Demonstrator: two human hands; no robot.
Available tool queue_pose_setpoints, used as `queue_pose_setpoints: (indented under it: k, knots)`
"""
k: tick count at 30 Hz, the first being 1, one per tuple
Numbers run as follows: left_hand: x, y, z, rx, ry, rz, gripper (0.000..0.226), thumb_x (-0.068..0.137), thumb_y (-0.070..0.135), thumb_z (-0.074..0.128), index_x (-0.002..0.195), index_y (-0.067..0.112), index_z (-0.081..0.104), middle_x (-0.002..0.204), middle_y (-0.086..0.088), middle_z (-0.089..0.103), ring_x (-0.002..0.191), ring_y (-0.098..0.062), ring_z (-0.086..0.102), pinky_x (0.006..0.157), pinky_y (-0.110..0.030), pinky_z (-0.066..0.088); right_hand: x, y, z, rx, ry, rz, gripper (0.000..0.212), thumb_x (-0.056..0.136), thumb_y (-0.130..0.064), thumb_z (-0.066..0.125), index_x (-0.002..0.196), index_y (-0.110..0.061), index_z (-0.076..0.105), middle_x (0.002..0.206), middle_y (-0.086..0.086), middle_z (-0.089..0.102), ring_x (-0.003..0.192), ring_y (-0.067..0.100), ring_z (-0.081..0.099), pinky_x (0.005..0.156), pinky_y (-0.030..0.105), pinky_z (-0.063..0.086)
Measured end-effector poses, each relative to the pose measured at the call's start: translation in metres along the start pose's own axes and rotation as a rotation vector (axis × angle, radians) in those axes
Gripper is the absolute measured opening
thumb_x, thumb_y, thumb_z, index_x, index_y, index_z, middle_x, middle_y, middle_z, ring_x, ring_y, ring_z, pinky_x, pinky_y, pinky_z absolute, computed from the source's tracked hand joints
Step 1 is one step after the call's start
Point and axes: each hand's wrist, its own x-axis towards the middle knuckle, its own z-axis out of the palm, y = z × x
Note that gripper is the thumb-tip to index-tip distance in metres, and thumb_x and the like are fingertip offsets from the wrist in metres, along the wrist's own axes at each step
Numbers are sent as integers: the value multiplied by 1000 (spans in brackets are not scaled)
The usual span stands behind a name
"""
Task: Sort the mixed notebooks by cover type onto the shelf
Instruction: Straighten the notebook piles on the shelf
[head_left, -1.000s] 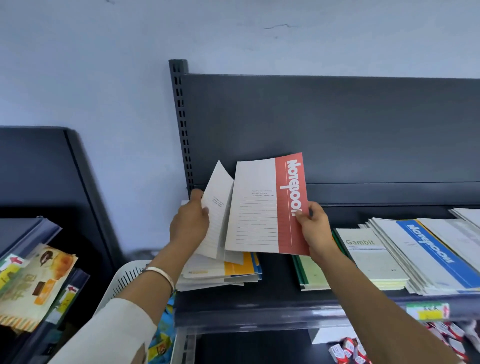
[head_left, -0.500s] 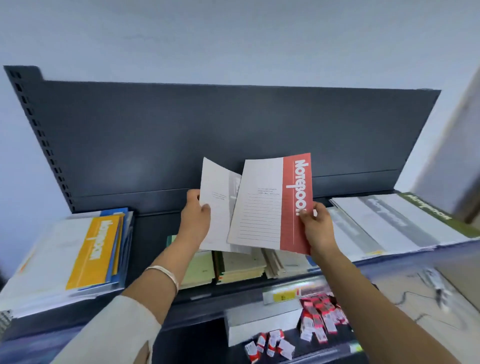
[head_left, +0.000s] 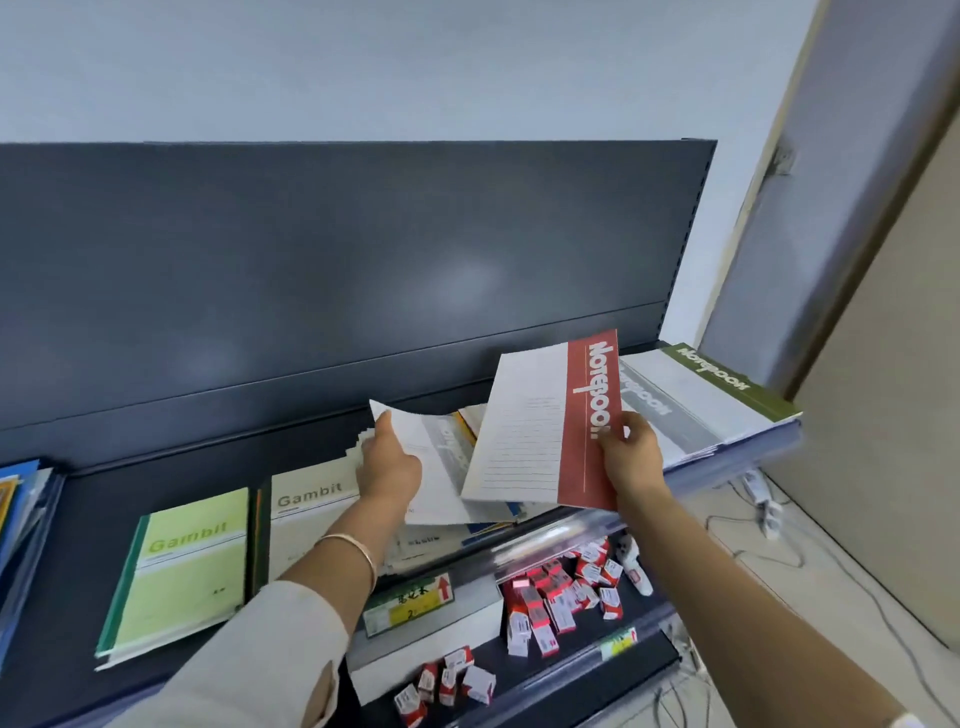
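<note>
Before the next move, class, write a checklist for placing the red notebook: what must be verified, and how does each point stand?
1. Right hand grips red notebook: ok.
2. Left hand pinches grey-banded notebook: ok.
3. Matching red pile in view: not ok, none shows.
4. Bare shelf space: ok, left of the Gambit notebooks.
5. Middle pile tidy: not ok, fanned out.

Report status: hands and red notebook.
Right hand grips red notebook, tilted above shelf. Left hand holds grey-banded notebook. Loose pile directly beneath both.
</note>
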Motion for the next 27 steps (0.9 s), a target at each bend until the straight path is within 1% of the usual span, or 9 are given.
queue_pose_setpoints:
  k: [2,5,6,8,11,14,21,23,27]
  knots:
    - [6,-7,5,131,-35,3,70,86,-8,35,148,21,22,152,-15,12,131,-36,35,104,-39,40,5,3,-3,-54,7,-1,27,99,-20,44,124,-11,50,116,13,63,92,30,62,82,38,51]
    - [7,-11,8,474,-61,90,65,86,-2,42,146,20,27,156,-10,-4,140,-35,16,112,-39,29,12,4,-4,-98,11,-11,30,99,-23,44,126,-12,49,118,13,63,95,32,63,83,40,53]
    - [7,-10,8,611,-72,173,62,87,2,43,145,20,28,156,-9,-1,143,-33,9,115,-39,22,14,4,-3,-104,8,-9,31,99,-24,44,127,-12,49,118,13,63,95,32,64,83,40,53]
    - [7,-6,11,745,-180,372,55,90,11,43,143,21,33,154,-8,14,143,-28,11,115,-36,17,17,4,1,-110,-6,-4,31,99,-24,44,127,-12,48,119,13,63,94,32,64,82,40,53]
    - [7,1,27,774,-395,533,44,93,17,40,136,19,43,146,-5,34,137,-24,25,110,-34,25,19,4,6,-124,-33,-13,30,100,-22,44,127,-12,49,119,13,63,92,31,64,81,38,53]
    - [8,-1,39,814,-449,567,40,96,25,34,135,22,43,139,-1,42,130,-22,35,104,-37,35,26,6,5,-161,-67,-20,29,99,-20,44,127,-13,50,119,13,63,95,32,64,84,41,54]
    - [17,3,34,897,-351,542,30,96,28,37,122,24,51,129,3,50,117,-20,47,91,-34,39,57,10,-13,-190,-158,-51,21,97,-19,48,117,-18,55,112,12,66,91,34,66,84,50,55]
    - [20,16,41,885,-302,528,28,96,27,38,119,24,55,125,2,54,113,-21,50,89,-34,37,74,7,-22,-209,-194,-70,22,97,-21,49,118,-17,56,111,11,66,89,32,67,82,47,56]
    - [23,52,74,813,-228,556,31,98,31,39,127,27,50,130,4,53,118,-20,49,95,-34,40,117,4,-52,-162,-273,-111,22,97,-17,51,117,-13,60,104,10,68,85,30,68,79,39,56]
